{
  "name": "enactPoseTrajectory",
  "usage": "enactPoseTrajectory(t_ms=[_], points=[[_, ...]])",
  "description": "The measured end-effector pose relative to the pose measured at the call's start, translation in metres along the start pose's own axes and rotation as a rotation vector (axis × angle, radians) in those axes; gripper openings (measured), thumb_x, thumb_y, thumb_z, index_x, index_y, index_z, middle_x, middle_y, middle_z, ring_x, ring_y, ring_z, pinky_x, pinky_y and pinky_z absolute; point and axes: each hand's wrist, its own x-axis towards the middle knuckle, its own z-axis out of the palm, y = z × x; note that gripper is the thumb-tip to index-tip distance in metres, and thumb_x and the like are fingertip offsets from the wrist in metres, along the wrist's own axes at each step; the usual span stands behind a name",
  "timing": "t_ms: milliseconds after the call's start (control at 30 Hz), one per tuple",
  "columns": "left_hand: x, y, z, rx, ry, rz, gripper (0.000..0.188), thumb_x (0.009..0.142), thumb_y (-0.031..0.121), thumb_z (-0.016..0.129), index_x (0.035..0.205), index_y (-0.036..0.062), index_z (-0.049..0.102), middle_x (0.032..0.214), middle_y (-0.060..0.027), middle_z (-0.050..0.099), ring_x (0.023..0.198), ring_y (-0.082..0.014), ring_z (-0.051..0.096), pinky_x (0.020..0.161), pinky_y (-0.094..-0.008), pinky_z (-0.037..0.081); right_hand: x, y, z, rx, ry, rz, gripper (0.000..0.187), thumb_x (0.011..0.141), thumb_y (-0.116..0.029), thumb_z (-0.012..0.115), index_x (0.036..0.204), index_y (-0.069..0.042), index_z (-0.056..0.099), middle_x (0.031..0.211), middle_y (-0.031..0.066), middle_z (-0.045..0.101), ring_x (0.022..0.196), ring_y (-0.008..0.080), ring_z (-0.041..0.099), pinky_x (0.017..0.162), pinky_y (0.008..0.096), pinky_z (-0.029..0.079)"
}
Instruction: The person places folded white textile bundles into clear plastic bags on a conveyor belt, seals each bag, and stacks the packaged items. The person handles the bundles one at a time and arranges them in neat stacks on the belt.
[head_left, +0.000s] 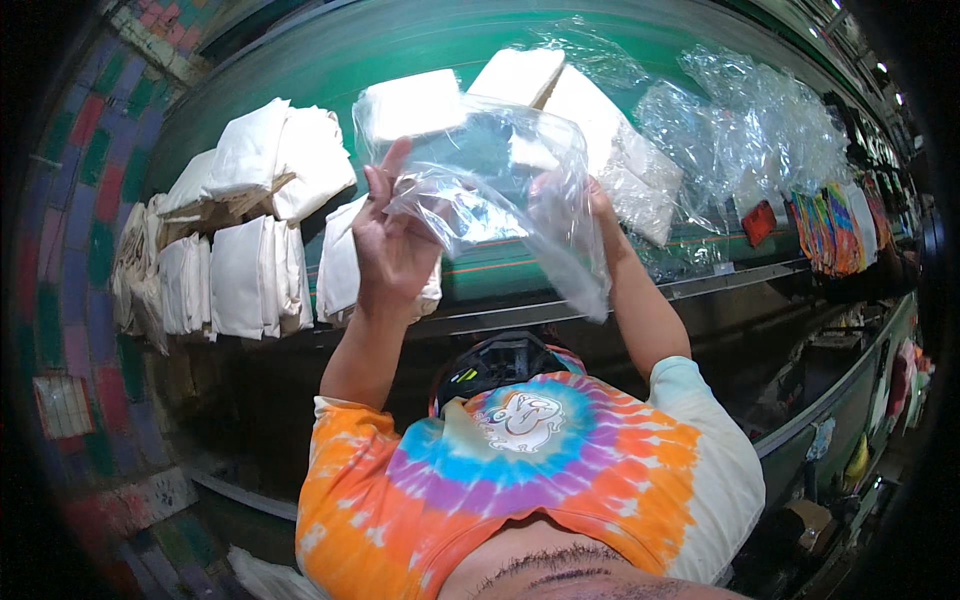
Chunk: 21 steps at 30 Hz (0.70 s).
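A clear plastic bag (490, 190) is stretched between my two hands above the green table, its lower right corner hanging down. My left hand (390, 225) is at the bag's left edge, some fingers raised and apart, the film lying against the others. On the other side my right hand (580, 195) grips the bag, its fingers partly covered by the shiny film. Behind the bag lie white folded fabric bundles (410, 103), one partly seen through the plastic. Below my left hand, another white folded bundle (343, 255) sits at the table's near edge.
Stacked white folded cloths (255, 270) fill the table's left end. A packed white bundle (640, 190) lies right of my hands, beside a heap of loose clear bags (745, 125). Farther right are a red packet (759, 223) and colourful tie-dye pieces (835, 230). The metal table edge (700, 285) runs before me.
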Motion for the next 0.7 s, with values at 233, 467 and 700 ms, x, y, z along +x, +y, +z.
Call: enactPoseTrajectory(t_ms=[233, 467, 700], points=[[0.012, -0.018, -0.026, 0.26, 0.399, 0.002, 0.039, 0.111, 0.026, 0.046, 0.135, -0.004, 0.054, 0.059, 0.004, 0.041, 0.06, -0.0127, 0.053, 0.096, -0.039, 0.051, -0.039, -0.084, -0.098, -0.072, 0.389, -0.069, 0.011, 0.1, -0.02, 0.064, 0.106, -0.011, 0.06, 0.115, 0.0211, 0.068, 0.076, 0.0196, 0.068, 0.067, 0.0324, 0.057], [0.023, -0.073, -0.043, 0.445, 0.435, -0.09, 0.035, 0.107, 0.017, 0.052, 0.135, -0.0035, 0.054, 0.064, 0.0034, 0.047, 0.075, -0.0132, 0.056, 0.091, -0.0372, 0.049, -0.044, -0.153, -0.199, -0.214, 0.774, -0.365, 0.019, 0.104, -0.012, 0.055, 0.119, -0.005, 0.046, 0.105, 0.024, 0.07, 0.078, 0.0278, 0.069, 0.068, 0.04, 0.059], [0.038, -0.145, -0.048, 0.475, 0.415, -0.22, 0.033, 0.104, 0.016, 0.057, 0.132, -0.0027, 0.054, 0.065, 0.0048, 0.045, 0.073, -0.0121, 0.054, 0.091, -0.0383, 0.048, -0.064, -0.18, -0.283, 0.137, 0.928, -0.591, 0.024, 0.104, -0.002, 0.045, 0.125, 0.006, 0.036, 0.123, 0.0332, 0.059, 0.104, 0.0437, 0.069, 0.09, 0.0525, 0.064]])
